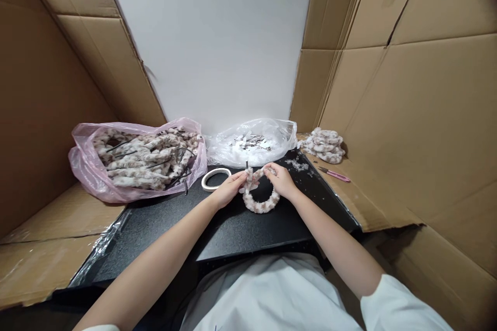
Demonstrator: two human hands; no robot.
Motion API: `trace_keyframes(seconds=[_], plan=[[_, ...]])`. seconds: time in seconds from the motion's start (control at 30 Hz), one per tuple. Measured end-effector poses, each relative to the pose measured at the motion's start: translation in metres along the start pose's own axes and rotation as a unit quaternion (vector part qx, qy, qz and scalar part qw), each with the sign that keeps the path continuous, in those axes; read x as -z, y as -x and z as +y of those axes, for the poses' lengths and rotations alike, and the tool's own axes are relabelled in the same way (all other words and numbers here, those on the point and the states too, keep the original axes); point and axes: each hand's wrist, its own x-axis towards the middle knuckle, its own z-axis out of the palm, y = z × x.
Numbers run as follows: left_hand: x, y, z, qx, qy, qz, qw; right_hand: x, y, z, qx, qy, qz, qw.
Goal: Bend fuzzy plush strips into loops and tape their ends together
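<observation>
A fluffy white-and-brown plush ring (261, 206) is held up over the front of the black table between both hands. My left hand (232, 187) pinches its upper left part, where a short black end sticks up and a small whitish piece shows by the fingers. My right hand (280, 178) has its fingers closed on the ring's upper right side. The fingertips hide part of the fabric, so I cannot tell whether the ring's ends are joined. Just left of my left hand lies a roll of cream tape (205, 184).
At left, a pink plastic bag (81, 158) holds plush strips with black cords. A clear bag (229, 158) of small metal pieces lies behind the hands. Right are stacked plush rings (323, 146), a pink cutter (337, 175) and fluff scraps (298, 164). Cardboard walls (419, 114) flank the black table (163, 235).
</observation>
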Motion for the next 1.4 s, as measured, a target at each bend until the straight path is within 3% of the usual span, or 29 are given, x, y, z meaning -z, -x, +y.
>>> trace_keyframes(seconds=[0.17, 0.4, 0.7, 0.8, 0.87, 0.97, 1.0, 1.03, 1.1, 1.23, 1.4], plan=[[0.002, 0.0, 0.001, 0.026, -0.011, -0.038, 0.999, -0.001, 0.001, -0.001, 0.013, 0.004, -0.008, 1.0], [-0.002, 0.003, 0.006, 0.066, 0.002, 0.025, 0.998, -0.001, 0.002, -0.005, 0.035, 0.001, -0.024, 0.999], [-0.006, 0.003, 0.003, 0.077, 0.009, 0.042, 0.996, -0.005, 0.0, -0.002, 0.061, 0.019, -0.031, 0.997], [-0.007, 0.004, 0.003, 0.079, -0.002, 0.049, 0.996, 0.02, -0.009, 0.005, 0.05, 0.134, -0.015, 0.99], [-0.008, 0.003, 0.002, 0.075, -0.014, 0.054, 0.996, 0.055, -0.011, 0.015, -0.003, 0.244, 0.023, 0.97], [-0.007, 0.001, -0.001, 0.067, -0.035, 0.061, 0.995, 0.122, 0.0, 0.034, -0.056, 0.3, 0.076, 0.949], [-0.007, 0.001, -0.002, 0.064, -0.04, 0.062, 0.995, 0.142, 0.007, 0.042, -0.078, 0.326, 0.09, 0.938], [-0.007, 0.0, -0.003, 0.062, -0.042, 0.062, 0.995, 0.159, 0.014, 0.049, -0.121, 0.388, 0.098, 0.909], [-0.008, 0.0, -0.004, 0.059, -0.047, 0.062, 0.995, 0.182, 0.027, 0.063, -0.174, 0.461, 0.08, 0.867], [-0.011, 0.001, -0.004, 0.058, -0.049, 0.063, 0.995, 0.189, 0.036, 0.076, -0.145, 0.49, 0.026, 0.859], [-0.014, 0.003, -0.003, 0.037, -0.058, 0.076, 0.995, 0.18, 0.028, 0.078, -0.122, 0.511, 0.027, 0.851]])
